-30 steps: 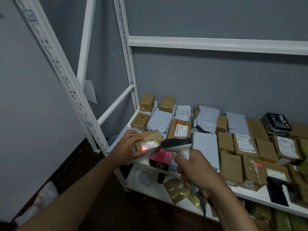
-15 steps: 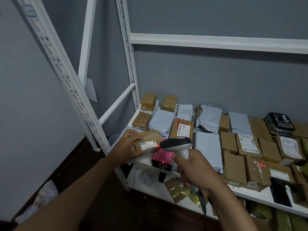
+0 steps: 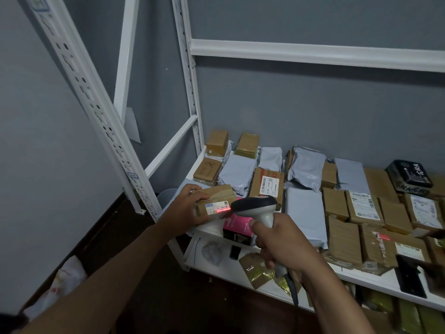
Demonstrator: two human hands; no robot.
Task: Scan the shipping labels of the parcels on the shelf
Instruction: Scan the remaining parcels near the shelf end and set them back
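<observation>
Right now we hold 1 small cardboard parcel (image 3: 215, 204) in our left hand (image 3: 184, 208) at the front left corner of the white shelf (image 3: 375, 279), tilted so its shipping label (image 3: 217, 208) faces the barcode scanner (image 3: 258, 208). Our left fingers curl over the parcel's top edge and its left end, with the thumb lying along the top. Our right hand (image 3: 281, 242) is wrapped tight round the scanner's grip, and the index finger sits up near where the trigger should be, though we cannot see the trigger itself. A red scan line falls across the lower part of the label.

We judge this parcel to be light and stiff: 1 hand carries it easily, and the taped cardboard shows no sag. Holding it by the end and top edge looks best, since that leaves the label bare. Tape over the board may be a little slippery, so a firm wrap seems wiser than a fingertip pinch.

Behind it lie the other parcels. We count about 6 grey poly mailers (image 3: 305, 167), which look soft and floppy and may need flattening before a label reads. Brown cartons number roughly 20, too overlapped for an exact count. We also see 1 pink box (image 3: 237, 225) just under the scanner and 1 black package (image 3: 409, 175) at the far right.
</observation>
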